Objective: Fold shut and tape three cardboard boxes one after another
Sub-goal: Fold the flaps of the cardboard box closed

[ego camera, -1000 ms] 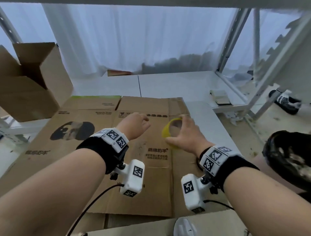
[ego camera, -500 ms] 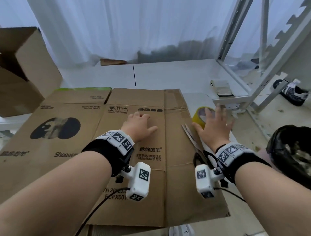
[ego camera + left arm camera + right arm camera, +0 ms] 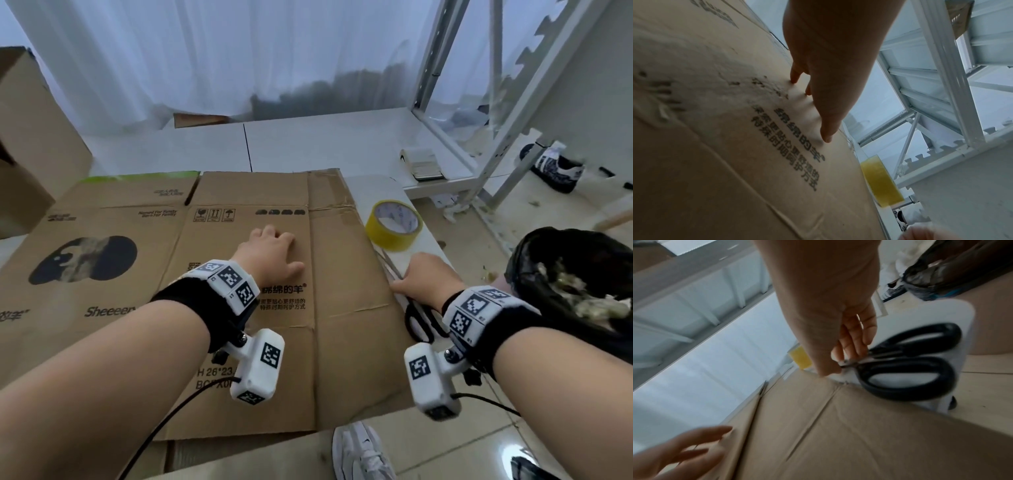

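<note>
Nearest the camera, the flattened cardboard box [image 3: 239,308] lies brown and creased across the worktop [image 3: 373,192], printed face up with a dark sheep picture, black Chinese lettering and handling symbols; its long axis runs left to right, its flaps reaching away toward the curtain. The left hand [image 3: 270,253] rests flat on the middle panel, fingers straight and spread, fingertips [image 3: 826,138] pressing the board, nothing held. Just off the box's right edge, the right hand [image 3: 423,279] comes down on the black-handled scissors [image 3: 906,363]; its fingers curl at the pivot where the blades meet the handles, though the blur keeps it unclear whether they truly grip or only touch. The scissors lie on the white strip of worktop, handles toward the person, blades pointing away along the box edge. A little farther sits the roll of yellow tape [image 3: 394,222], lying on its side with the hole facing up. To the right, off the worktop, a black bag [image 3: 548,274] holds pale scraps. Far left stands an open cardboard box [image 3: 34,154], its contents out of sight.
</note>
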Available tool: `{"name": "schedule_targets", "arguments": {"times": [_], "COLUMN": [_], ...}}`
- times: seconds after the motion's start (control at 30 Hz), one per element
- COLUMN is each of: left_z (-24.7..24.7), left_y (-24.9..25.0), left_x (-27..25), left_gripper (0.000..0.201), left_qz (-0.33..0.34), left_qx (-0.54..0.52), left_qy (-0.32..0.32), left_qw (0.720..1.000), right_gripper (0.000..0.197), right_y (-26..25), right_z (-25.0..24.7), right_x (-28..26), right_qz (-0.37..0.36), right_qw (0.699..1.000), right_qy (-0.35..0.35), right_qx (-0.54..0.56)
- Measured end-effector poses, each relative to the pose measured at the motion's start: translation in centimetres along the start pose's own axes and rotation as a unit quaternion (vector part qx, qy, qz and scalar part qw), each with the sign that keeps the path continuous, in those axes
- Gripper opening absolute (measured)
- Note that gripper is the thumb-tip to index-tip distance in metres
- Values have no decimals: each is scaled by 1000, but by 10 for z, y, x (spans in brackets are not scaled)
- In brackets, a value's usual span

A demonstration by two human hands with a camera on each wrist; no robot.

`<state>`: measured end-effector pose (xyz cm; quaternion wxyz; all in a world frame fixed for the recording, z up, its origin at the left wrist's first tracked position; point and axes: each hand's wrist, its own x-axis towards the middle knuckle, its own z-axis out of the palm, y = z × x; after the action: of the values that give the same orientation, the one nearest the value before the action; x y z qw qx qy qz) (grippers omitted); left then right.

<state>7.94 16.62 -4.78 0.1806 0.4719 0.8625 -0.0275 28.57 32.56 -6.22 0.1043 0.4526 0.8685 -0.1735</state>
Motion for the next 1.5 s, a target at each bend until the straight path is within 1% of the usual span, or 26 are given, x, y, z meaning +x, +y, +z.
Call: {"name": "schedule_targets", "arguments": {"times": [0.1, 0.17, 0.23, 0.3, 0.33, 0.37, 0.4, 0.47, 0.53, 0.57, 0.6, 0.63, 0.67, 0.73, 0.8, 0.83, 0.9, 0.93, 0.97, 1.0, 1.13, 1.2, 1.27, 1.33, 1.43, 1.5], "left_z": [0, 2, 7, 10, 9, 5, -1, -13, -19, -20, -19, -17, -15, -12, -9, -8, -9, -12, -16, -21, -59, -88, -116, -147, -191, -210], "left_y": [2, 5, 8, 7, 5, 1, -5, -24, -50, -66, -77, -88, -98, -113, -127, -133, -143, -146, -147, -148, -143, -140, -140, -141, -144, -148], "left_x": [-1, -3, -4, -5, -5, -5, -6, -12, -23, -33, -42, -51, -60, -74, -87, -92, -100, -104, -107, -110, -128, -141, -153, -167, -192, -209], "left_gripper": [74, 87, 102, 109, 109, 107, 103, 90, 82, 83, 84, 84, 84, 80, 78, 78, 78, 78, 78, 78, 83, 83, 85, 87, 91, 92], "left_qz": [-19, -53, -99, -126, -126, -118, -102, -79, -95, -114, -122, -121, -115, -102, -95, -91, -81, -72, -66, -61, -69, -73, -82, -106, -162, -196], "left_qx": [-6, -16, -27, -29, -31, -42, -62, -125, -152, -145, -142, -152, -173, -211, -232, -240, -246, -241, -234, -228, -233, -179, -121, -96, -83, -88], "left_qy": [2, -7, -39, -65, -71, -73, -71, -49, -21, -26, -44, -57, -57, -26, -3, 2, 5, 13, 27, 50, 165, 235, 303, 353, 401, 409], "left_qw": [1000, 998, 994, 990, 989, 989, 990, 988, 984, 982, 981, 979, 977, 972, 968, 966, 966, 968, 970, 970, 956, 953, 942, 925, 898, 887], "right_gripper": [41, 32, 22, 19, 17, 16, 16, 21, 40, 50, 56, 59, 61, 59, 50, 50, 49, 43, 37, 32, 23, 20, 22, 26, 24, 19], "right_y": [12, 14, 7, -11, -25, -40, -56, -89, -118, -134, -145, -155, -165, -177, -184, -185, -186, -188, -190, -194, -211, -218, -224, -230, -233, -224], "right_z": [-3, -7, -13, -18, -17, -14, -10, 0, 4, 7, 9, 12, 16, 22, 26, 25, 17, 9, 0, -11, -54, -73, -89, -106, -126, -131], "right_x": [3, 3, -1, -7, -8, -8, -8, -6, -7, -6, -4, -2, 2, 2, -2, -4, -9, -13, -17, -22, -51, -66, -80, -92, -107, -112], "right_qz": [25, 29, 14, -32, -58, -77, -85, -69, -40, -27, -7, 10, 25, 48, 72, 77, 62, 43, 18, -10, -141, -192, -219, -242, -269, -267], "right_qw": [1000, 999, 1000, 994, 989, 982, 971, 944, 928, 923, 919, 916, 911, 898, 872, 858, 830, 814, 802, 797, 794, 796, 795, 795, 788, 786], "right_qy": [-18, -16, 21, 94, 102, 77, 32, -41, -75, -89, -95, -97, -97, -101, -83, -74, -78, -80, -80, -73, -4, 10, 12, 36, 75, 89], "right_qx": [8, 2, -1, 43, 90, 154, 221, 320, 364, 374, 383, 388, 399, 426, 478, 502, 549, 574, 592, 600, 591, 573, 565, 555, 549, 551]}}
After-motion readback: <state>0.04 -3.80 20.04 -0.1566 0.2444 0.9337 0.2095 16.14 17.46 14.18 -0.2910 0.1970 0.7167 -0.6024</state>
